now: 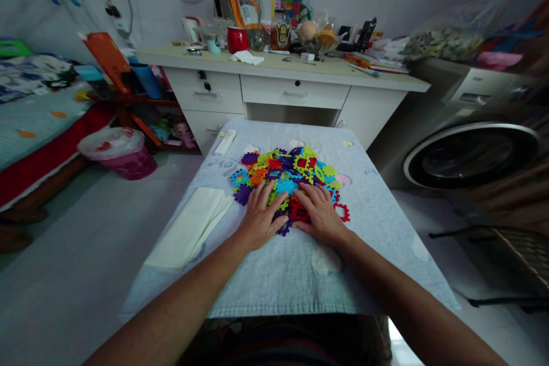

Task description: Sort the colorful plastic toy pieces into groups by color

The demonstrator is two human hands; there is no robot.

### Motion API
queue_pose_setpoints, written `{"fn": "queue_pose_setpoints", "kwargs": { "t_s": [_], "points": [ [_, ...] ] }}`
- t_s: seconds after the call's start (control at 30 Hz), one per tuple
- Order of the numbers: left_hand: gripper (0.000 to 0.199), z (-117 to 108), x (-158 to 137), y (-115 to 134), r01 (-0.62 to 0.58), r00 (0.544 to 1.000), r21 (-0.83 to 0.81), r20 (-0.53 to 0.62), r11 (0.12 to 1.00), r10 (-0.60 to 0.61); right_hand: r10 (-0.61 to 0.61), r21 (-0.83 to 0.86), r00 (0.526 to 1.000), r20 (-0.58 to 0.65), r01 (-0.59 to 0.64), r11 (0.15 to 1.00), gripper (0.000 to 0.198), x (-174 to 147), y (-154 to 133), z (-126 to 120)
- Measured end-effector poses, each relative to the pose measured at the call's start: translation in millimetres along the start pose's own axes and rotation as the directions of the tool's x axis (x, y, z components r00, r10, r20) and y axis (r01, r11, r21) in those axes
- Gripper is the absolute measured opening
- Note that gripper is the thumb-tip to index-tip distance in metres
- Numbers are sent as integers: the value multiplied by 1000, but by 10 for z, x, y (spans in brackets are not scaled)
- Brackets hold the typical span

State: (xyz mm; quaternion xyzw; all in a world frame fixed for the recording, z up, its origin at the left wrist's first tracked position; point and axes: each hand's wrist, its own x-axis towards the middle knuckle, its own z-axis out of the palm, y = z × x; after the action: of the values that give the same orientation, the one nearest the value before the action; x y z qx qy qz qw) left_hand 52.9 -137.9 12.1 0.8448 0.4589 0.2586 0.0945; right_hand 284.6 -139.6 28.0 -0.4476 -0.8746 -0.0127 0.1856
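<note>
A loose heap of plastic interlocking building pieces (286, 185) in purple, green, orange, blue, yellow and red lies on the cloth-covered table (369, 263). My left hand (261, 218) rests on the near left side of the heap, fingers spread and pointing away from me. On the near right side lies my right hand (321, 214), its fingers also apart and touching the pieces. Between the two hands show a light blue piece and a red piece with square holes. A red square frame piece (342, 212) sits just right of my right hand. The pieces under my palms are hidden.
A folded white cloth (189, 229) lies left of the heap, with a small white box (225, 143) beyond it. Behind stands a white desk (295, 91) crowded with jars and a red mug (237, 40). A pink bin (124, 154) is at left, a washing machine (463, 126) at right.
</note>
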Motion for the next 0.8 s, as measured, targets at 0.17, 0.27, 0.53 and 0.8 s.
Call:
{"fn": "queue_pose_setpoints", "kwargs": {
  "t_s": [0.17, 0.27, 0.53, 0.8],
  "points": [
    [56, 22, 38, 5, 50, 997, 69, -57, 996, -46, 88, 62, 993, -84, -83, 995, 75, 180, 80, -32],
    [65, 3, 39, -12, 97, 991, 87, -103, 991, -88, 226, 68, 963, -147, -218, 974, 75, 292, 142, -39],
    [124, -51, -7, -130, 259, 961, 125, -133, 958, -243, 360, 15, 906, -224, -366, 930, 94, 153, 175, -88],
    [131, -13, -19, -178, 268, 961, 145, 26, 953, -274, 203, -103, 979, -31, -205, 973, 104, -427, 95, 19]
  ]
}}
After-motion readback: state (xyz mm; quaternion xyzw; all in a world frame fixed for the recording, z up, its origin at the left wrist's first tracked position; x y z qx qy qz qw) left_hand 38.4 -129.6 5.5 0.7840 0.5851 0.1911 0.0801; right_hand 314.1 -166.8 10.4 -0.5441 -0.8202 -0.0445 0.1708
